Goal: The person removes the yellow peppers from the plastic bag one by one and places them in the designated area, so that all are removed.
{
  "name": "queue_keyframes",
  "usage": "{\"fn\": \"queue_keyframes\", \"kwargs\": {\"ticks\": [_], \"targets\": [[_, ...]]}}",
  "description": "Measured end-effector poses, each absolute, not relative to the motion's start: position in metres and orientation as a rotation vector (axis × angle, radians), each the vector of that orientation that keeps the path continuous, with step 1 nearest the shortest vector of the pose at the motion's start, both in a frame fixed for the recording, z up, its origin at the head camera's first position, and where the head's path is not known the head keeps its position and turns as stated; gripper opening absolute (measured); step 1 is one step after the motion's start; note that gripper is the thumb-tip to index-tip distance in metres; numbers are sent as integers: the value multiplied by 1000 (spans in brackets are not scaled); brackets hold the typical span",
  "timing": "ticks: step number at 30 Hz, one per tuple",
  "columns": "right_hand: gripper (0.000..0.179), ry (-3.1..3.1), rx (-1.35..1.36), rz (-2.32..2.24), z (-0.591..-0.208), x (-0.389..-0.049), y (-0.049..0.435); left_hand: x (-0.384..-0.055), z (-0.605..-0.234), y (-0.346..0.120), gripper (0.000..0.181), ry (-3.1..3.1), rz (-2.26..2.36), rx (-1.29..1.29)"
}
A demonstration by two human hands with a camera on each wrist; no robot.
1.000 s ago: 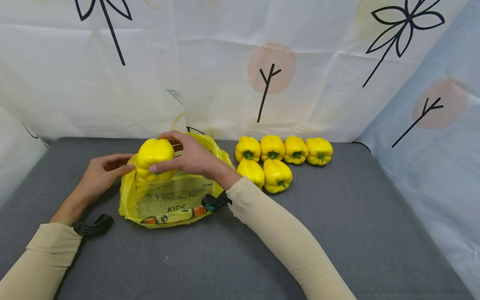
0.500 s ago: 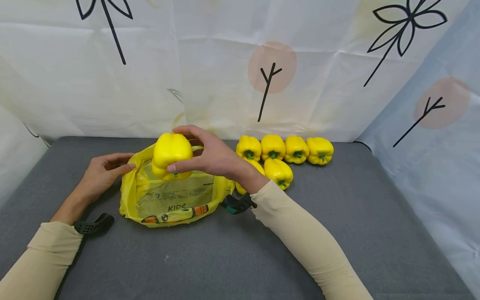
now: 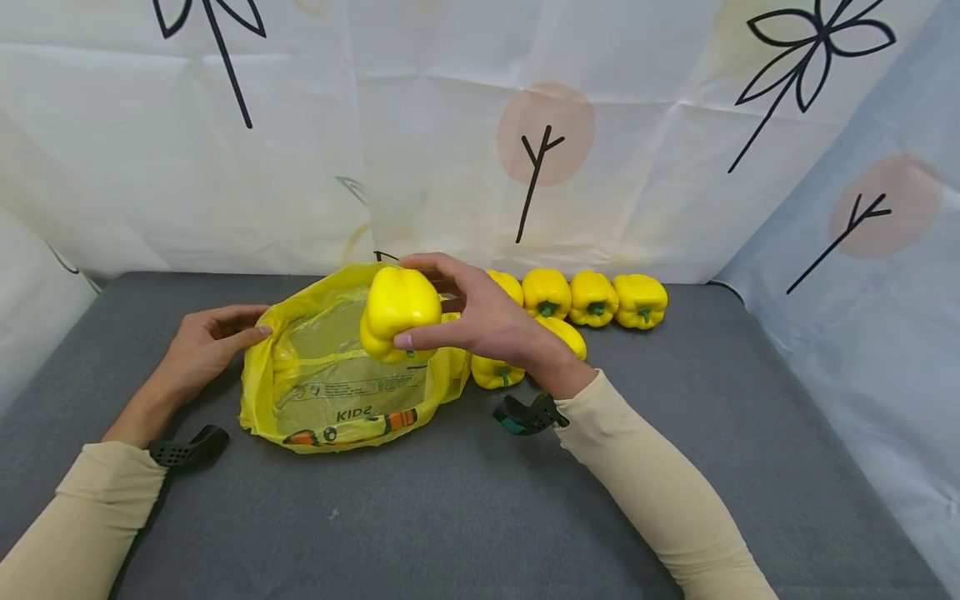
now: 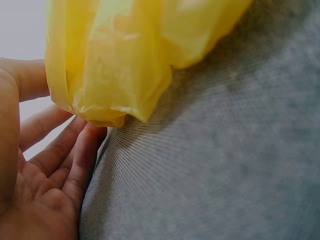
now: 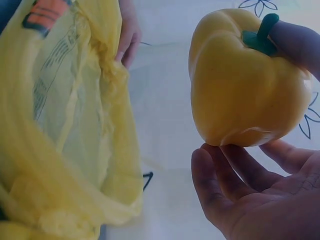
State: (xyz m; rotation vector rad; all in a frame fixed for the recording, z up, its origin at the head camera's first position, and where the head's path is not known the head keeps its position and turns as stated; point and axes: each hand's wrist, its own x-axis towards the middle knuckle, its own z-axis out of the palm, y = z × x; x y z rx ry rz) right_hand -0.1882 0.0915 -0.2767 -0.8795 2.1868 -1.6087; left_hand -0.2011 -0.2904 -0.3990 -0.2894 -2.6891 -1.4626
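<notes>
A yellow bell pepper (image 3: pixel 401 308) with a green stem is gripped by my right hand (image 3: pixel 480 312), above the right side of an open yellow plastic bag (image 3: pixel 300 367). The right wrist view shows my thumb beside the stem of the pepper (image 5: pixel 245 80) and my fingers at its opposite end; the bag (image 5: pixel 117 175) is off to the left. At the bag's left rim, my left hand (image 3: pixel 210 346) pinches the plastic between thumb and fingers. In the left wrist view, the bag (image 4: pixel 115 60) hangs over those fingers (image 4: pixel 80 160).
To the right of the bag, several more yellow bell peppers (image 3: pixel 592 298) lie in two rows on the grey table (image 3: pixel 420 517). My right hand and forearm partly cover some of them. A white printed cloth (image 3: pixel 420 150) stands behind the table.
My right hand has carried the bell pepper rightward from the bag's left side to its right side. My left hand has stayed at the bag's left rim.
</notes>
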Motion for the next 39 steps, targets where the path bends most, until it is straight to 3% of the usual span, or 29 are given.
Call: {"fn": "queue_keyframes", "kwargs": {"ticks": [39], "targets": [[72, 2296, -615, -1765, -277, -175, 219, -204, -402, -290, 50, -2685, -1461, -281]]}}
